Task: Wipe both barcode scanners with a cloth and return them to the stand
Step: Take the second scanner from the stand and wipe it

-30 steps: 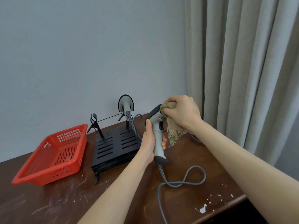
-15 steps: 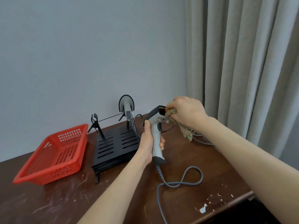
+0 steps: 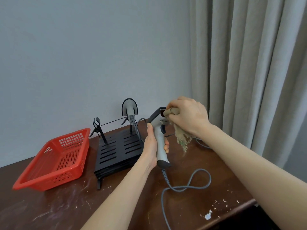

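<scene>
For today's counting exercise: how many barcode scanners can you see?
2: one scanner held upright in the left hand, one second scanner resting on the black stand. None seem hidden.

Both forearms are bare up to the picture edge, with no sleeve. The left hand (image 3: 152, 145) and the right hand (image 3: 187, 116) wear nothing.
</scene>
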